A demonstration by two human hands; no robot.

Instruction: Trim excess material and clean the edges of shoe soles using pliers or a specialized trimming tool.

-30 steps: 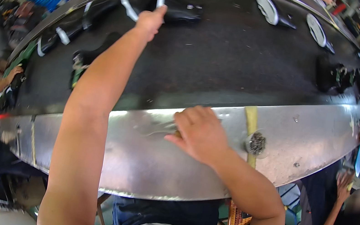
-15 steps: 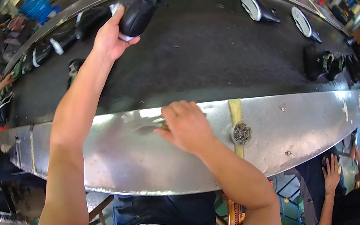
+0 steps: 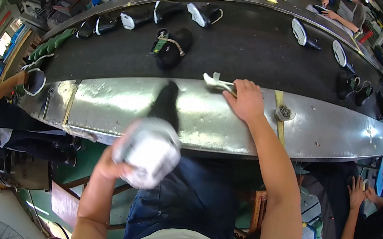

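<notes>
Ledge (image 3: pixel 114 108) ran across the near side; belt (image 3: pixel 240 53) lay behind it. On belt: row of five shoes (image 3: pixel 134 21) along the far left edge, laced shoe (image 3: pixel 181 45) nearer and left of centre, two tipped shoes (image 3: pixel 299 33) far right. Held shoe (image 3: pixel 153 151) in left hand (image 3: pixel 114 165), overlapping the ledge's near edge in view. Right hand (image 3: pixel 248 102) over the ledge's far edge, hand tool (image 3: pixel 212 81) projecting left from it. Nail cup (image 3: pixel 284 113) right of that hand, at a strip (image 3: pixel 280 129) crossing the ledge.

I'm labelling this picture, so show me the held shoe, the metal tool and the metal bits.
Held shoe (image 3: pixel 154 146): head view, blurred white underside.
Metal tool (image 3: pixel 214 82): head view, its pale head.
Metal bits (image 3: pixel 283 113): head view, middle of the heap.
</notes>
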